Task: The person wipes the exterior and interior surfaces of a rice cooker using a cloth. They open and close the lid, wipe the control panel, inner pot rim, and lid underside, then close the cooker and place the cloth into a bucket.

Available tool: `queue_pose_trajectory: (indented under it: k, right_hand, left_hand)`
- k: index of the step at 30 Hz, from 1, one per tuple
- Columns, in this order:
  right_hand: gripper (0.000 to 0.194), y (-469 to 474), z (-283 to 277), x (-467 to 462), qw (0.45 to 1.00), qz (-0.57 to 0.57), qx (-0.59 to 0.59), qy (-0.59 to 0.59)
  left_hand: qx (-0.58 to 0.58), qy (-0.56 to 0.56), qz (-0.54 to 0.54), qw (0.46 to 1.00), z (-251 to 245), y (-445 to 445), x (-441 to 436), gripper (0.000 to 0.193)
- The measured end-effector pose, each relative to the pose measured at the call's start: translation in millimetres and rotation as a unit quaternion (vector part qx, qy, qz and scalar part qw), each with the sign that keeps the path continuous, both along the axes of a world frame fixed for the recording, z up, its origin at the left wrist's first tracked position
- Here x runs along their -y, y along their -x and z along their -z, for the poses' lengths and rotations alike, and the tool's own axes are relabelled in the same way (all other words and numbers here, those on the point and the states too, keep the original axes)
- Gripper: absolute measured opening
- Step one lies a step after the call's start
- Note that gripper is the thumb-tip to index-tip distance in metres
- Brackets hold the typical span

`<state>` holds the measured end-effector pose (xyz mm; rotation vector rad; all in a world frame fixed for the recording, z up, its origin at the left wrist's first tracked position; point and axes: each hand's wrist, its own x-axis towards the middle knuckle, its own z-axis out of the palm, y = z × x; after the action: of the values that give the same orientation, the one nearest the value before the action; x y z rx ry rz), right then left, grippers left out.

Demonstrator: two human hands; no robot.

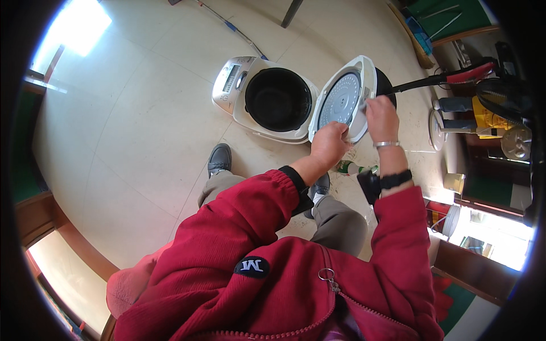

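A white rice cooker (264, 128) stands on the floor with its hinged lid (369, 68) raised. Its black inner pot (278, 100) sits inside, and a control panel (230, 81) is on the left end. The lid's underside carries a round grey perforated inner plate (341, 98). My left hand (329, 144) grips the lid's near edge, thumb on the inner side. At the lid's right edge, my right hand (383, 116) has its fingers pinched together around a small greyish thing (363, 105), too blurred to name.
Behind the lid lies a dark pan (386, 83) with a long red-and-black handle (467, 74). A green-labelled bottle (347, 167) lies by my right shoe. A mop pole (232, 26), broom (416, 40), pedestal fan (437, 130) and red bucket (443, 217) stand around.
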<state>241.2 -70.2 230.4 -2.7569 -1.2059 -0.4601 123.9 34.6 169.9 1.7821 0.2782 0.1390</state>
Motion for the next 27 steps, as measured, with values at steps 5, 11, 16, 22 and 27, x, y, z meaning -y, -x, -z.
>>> queue_pose_trajectory:
  k: [5,11,16,22,27]
  right_hand:
    - [0.013,75.1,-2.0,14.5,0.996,-0.018,-0.078,-0.039]
    - [0.010,51.7,2.2,14.9,0.985,0.119,-0.101,-0.068]
    - [0.007,-8.0,3.8,3.2,0.975,0.207,-0.055,-0.053]
    - [0.008,11.8,2.2,6.2,0.988,0.148,-0.041,-0.009]
    - [0.006,48.8,1.0,16.5,0.989,0.127,-0.078,-0.018]
  left_hand:
    - [-0.016,0.014,-0.001,1.000,0.7,0.8,0.9,0.033]
    - [-0.019,-0.001,-0.001,1.000,0.6,1.3,-0.1,0.035]
    - [0.010,-0.030,0.001,0.999,-0.4,0.5,-0.5,0.031]
    - [0.010,-0.037,0.018,0.999,0.5,-1.8,-3.8,0.031]
    - [0.019,0.002,0.000,1.000,2.9,0.1,-0.7,0.030]
